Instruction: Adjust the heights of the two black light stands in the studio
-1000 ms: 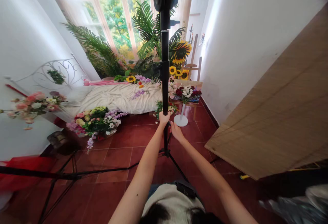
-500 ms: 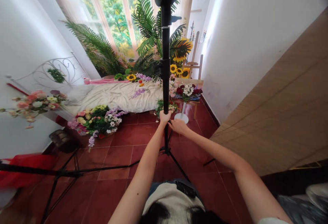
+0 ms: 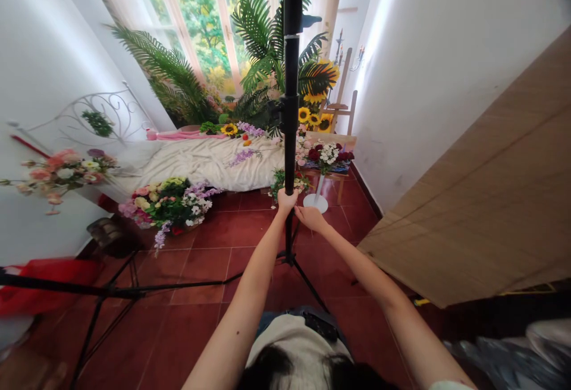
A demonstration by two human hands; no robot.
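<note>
Though propped on splayed legs (image 3: 311,287) over the red tile floor (image 3: 205,265), presumably for balance, found also steadied by hand: black stand (image 3: 291,140), upright directly ahead. Gripping it with left hand (image 3: 286,201), fingers wrapped round the shaft, likely to stop any sway. Holding right hand (image 3: 311,217) just lower, with fingertips at the right side; cannot tell whether pinching any fitting there. Reaching forward and down with left arm (image 3: 252,286) nearly straight, right arm (image 3: 357,263) angled slightly outward. Beyond, noted bed (image 3: 191,163), with flower arrangement (image 3: 178,203) low along its near side, probably for display.
</note>
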